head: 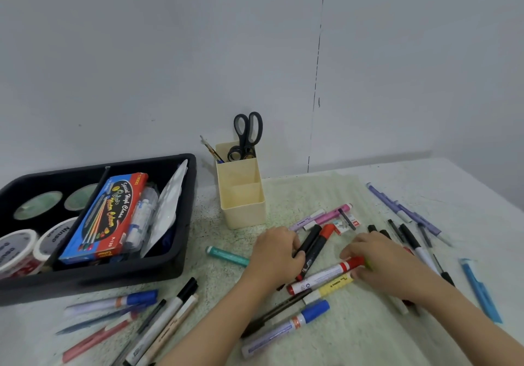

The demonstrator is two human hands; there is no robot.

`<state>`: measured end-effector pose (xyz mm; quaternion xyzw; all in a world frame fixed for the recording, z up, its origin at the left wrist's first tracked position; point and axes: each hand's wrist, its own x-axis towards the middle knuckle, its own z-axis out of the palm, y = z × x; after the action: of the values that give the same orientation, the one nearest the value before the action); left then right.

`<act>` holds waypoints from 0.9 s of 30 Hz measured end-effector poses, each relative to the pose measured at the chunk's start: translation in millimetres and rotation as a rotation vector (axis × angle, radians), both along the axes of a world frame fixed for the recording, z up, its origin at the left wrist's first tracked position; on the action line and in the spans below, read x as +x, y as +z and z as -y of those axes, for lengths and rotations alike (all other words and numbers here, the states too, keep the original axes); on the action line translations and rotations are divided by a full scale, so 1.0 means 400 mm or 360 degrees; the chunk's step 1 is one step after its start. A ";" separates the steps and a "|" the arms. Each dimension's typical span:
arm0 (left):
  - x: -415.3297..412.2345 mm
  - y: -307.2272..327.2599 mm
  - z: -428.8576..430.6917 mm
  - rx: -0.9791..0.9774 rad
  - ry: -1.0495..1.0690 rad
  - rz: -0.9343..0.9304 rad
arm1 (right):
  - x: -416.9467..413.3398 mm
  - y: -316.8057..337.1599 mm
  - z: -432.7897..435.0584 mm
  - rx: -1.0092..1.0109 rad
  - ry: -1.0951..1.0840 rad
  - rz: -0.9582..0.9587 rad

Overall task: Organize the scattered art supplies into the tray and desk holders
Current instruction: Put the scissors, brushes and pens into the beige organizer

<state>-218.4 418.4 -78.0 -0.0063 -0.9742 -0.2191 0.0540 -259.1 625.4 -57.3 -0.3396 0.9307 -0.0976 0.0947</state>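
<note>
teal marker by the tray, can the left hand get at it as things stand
Probably yes: the teal marker lies flat right beside the left hand, with nothing over it. But that hand's fingers curl round a black marker, so it would have to free its grip first.

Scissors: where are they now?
Head view, centre: the scissors stand handles-up in the rear compartment of the cream holder, right of the black tray.
</note>
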 end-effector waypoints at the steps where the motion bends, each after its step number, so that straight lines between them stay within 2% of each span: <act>1: 0.003 0.004 -0.001 0.0080 0.0010 -0.0005 | -0.004 0.000 -0.001 0.0024 -0.0006 0.0015; 7: 0.017 0.050 0.009 0.0900 0.0186 0.0094 | -0.027 0.014 0.013 0.0065 -0.0031 0.0164; 10: 0.019 0.076 0.032 0.1186 0.0295 0.0111 | -0.035 0.022 0.023 0.0144 -0.0028 0.0228; 12: 0.025 0.098 0.047 0.1449 0.0345 0.0128 | -0.041 0.032 0.025 0.0088 -0.0018 0.0327; 14: 0.034 0.123 0.065 0.1625 0.0373 0.0136 | -0.046 0.048 0.024 -0.0085 -0.0023 0.0500; 17: 0.040 0.146 0.105 0.1529 0.0466 0.0127 | -0.056 0.078 0.031 -0.0435 0.0000 0.0601; 22: 0.046 0.183 0.171 0.1717 0.0577 0.0247 | -0.076 0.137 0.078 -0.1144 -0.0057 0.0581; 27: 0.054 0.201 0.212 0.1964 0.0536 0.0129 | -0.108 0.186 0.152 -0.1443 -0.0102 0.0329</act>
<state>-196.8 333.6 2.2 0.1873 -0.6579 -0.7281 0.0446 -302.4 564.7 17.3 -0.3063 0.7897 -0.5308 0.0260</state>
